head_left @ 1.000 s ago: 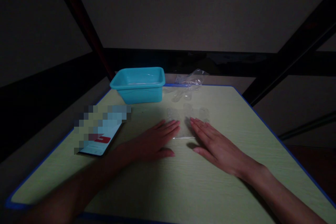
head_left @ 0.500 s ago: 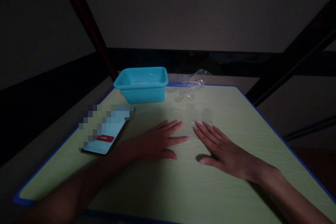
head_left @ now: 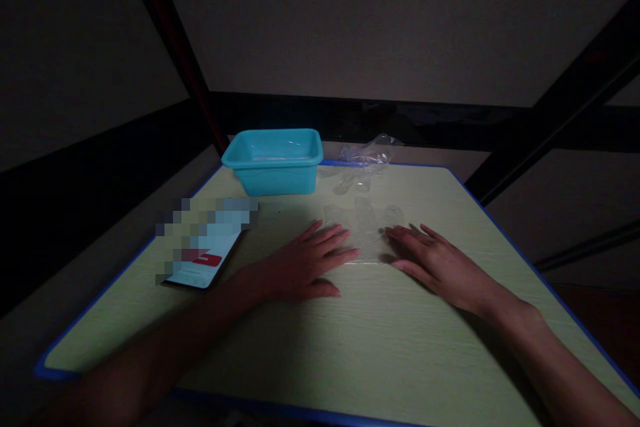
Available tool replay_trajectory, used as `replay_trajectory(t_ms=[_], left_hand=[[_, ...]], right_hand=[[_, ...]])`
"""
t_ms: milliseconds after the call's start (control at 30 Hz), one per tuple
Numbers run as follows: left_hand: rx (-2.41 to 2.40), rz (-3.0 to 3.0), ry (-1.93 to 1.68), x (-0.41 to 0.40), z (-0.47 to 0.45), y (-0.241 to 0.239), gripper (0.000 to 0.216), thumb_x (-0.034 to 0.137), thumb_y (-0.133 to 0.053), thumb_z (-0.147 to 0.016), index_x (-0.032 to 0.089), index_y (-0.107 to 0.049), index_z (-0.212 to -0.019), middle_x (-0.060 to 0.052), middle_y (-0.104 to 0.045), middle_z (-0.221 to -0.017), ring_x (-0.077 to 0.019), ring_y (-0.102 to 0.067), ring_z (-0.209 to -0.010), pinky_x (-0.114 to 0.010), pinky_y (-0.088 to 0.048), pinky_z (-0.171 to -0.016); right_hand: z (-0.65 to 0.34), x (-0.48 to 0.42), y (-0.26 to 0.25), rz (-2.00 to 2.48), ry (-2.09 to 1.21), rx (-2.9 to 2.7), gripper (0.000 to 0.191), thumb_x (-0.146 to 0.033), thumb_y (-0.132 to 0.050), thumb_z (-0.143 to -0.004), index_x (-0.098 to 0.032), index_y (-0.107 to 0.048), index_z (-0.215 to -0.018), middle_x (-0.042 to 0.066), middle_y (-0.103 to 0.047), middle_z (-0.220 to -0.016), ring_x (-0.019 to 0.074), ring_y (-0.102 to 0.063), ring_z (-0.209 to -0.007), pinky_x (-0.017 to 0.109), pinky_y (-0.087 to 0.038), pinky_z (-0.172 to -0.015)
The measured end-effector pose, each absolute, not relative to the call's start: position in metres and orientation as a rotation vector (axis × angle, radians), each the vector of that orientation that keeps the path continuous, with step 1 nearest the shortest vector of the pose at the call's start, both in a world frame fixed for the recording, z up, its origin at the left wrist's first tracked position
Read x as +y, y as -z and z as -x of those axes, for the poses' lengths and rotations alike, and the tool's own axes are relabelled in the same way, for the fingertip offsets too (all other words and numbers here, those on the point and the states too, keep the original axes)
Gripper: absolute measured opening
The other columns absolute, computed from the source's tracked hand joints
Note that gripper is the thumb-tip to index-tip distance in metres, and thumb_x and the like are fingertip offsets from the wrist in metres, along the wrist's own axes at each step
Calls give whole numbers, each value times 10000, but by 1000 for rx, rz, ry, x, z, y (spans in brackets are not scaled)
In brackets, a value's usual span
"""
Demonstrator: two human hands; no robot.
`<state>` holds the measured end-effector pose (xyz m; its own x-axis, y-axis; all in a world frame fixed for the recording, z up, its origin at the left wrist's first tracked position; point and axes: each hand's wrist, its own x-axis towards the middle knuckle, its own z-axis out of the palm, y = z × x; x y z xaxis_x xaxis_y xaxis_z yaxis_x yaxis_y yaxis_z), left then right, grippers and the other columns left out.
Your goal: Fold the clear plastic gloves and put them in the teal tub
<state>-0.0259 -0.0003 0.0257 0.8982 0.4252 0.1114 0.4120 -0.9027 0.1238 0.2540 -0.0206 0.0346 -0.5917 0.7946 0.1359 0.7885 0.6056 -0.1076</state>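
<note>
A clear plastic glove (head_left: 364, 230) lies flat on the pale green table (head_left: 350, 340), its fingers pointing away from me. My left hand (head_left: 305, 267) rests flat and open on the table, fingertips touching the glove's left edge. My right hand (head_left: 435, 260) lies open at the glove's right edge, fingers slightly bent and touching it. Neither hand holds anything.
A turquoise plastic tub (head_left: 274, 160) stands at the back of the table. Crumpled clear plastic gloves (head_left: 363, 160) lie to its right at the far edge. A lit phone (head_left: 205, 257) lies at the left. Dark bed-frame beams rise behind the table.
My right hand has moved up and to the right, from the glove's cuff to its right side, fingers curling a little. My left hand has hardly moved.
</note>
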Motion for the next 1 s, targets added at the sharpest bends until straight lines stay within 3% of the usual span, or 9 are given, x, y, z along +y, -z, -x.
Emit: replay_trajectory(t_ms=[133, 300, 600, 767, 1000], left_hand=[[655, -3032, -435, -3, 21, -26, 458, 369, -481, -894, 109, -471, -1271, -170, -493, -1334, -276, -397, -1275, -467, -214, -1092], [685, -3020, -592, -6, 15, -20, 234, 274, -517, -865, 132, -592, -1034, -92, -644, -1079, -209, -558, -1025, -373, -343, -1009], [868, -2921, -689, -8, 3, -17, 140, 214, -574, -800, 140, -609, -914, -72, -647, -940, -195, -572, -887, -330, -439, -822], [935, -2902, -676, -9, 0, -16, 117, 215, -588, -794, 146, -612, -885, -71, -640, -914, -198, -574, -870, -329, -448, -795], [968, -2891, -746, -7, -3, -12, 87, 185, -549, -818, 142, -624, -828, -76, -651, -866, -196, -588, -826, -333, -472, -764]], right_hand=[[-254, -20, -41, 1161, 69, -2694, 330, -351, -468, -908, -110, -604, -1087, 151, -678, -1040, 273, -636, -967, 479, -483, -887], [-249, -24, -46, 1040, 99, -2761, 183, -215, -494, -881, -131, -646, -940, 107, -689, -880, 237, -651, -792, 406, -532, -733], [-256, -20, -43, 1124, 110, -2732, 272, -39, -472, -795, -161, -654, -956, 86, -695, -917, 195, -651, -799, 344, -525, -736], [-263, -16, -42, 1183, 131, -2662, 255, -64, -462, -810, -180, -670, -901, 76, -695, -874, 181, -649, -774, 330, -522, -719], [-274, -14, -49, 1254, 76, -2491, 294, -226, -382, -903, -165, -669, -894, 121, -693, -896, 245, -657, -787, 410, -535, -694]])
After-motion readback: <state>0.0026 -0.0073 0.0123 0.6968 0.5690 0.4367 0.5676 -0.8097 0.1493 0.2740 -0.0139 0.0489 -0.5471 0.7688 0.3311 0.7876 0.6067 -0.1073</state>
